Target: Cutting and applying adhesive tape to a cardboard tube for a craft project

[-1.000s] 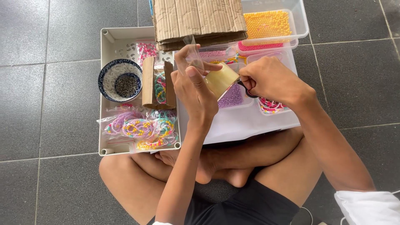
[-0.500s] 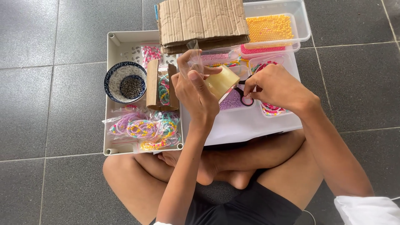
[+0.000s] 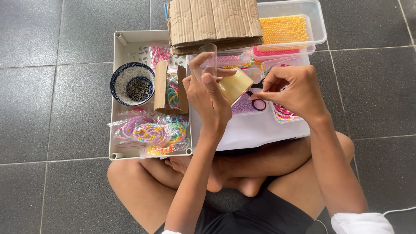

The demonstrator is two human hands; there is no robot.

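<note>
Dark grey floor tiles (image 3: pixel 52 86) with pale grout lines form the background, seen from above; the seated person's crossed legs fill the lower middle. At far left on the floor sits a white tray (image 3: pixel 118 130). It holds a blue-patterned bowl (image 3: pixel 122 78) of small dark pieces too fine to identify, a folded cardboard holder (image 3: pixel 161 86) wrapped with bead strands, and clear bags of pastel bead bracelets (image 3: pixel 149 133). Above centre, a stack of corrugated cardboard (image 3: pixel 214 19) covers the tray's upper right corner and whatever lies under it. The left hand (image 3: pixel 208 97) is raised at centre, its thumb and fingers pinching a small clear plastic bag (image 3: pixel 209 58) while also gripping a roll of yellowish tape (image 3: pixel 235 84); how the tape is wedged in the palm is hidden. Just right, black scissors with a pink-lined handle ring (image 3: pixel 258 104) lie on a white lid, partly masked by the right hand (image 3: pixel 294 93), whose thumb and forefinger are pinched together near the handles; what they grasp cannot be told. Behind, clear boxes of yellow and pink beads (image 3: pixel 284 29) are cut off by the top edge.
</note>
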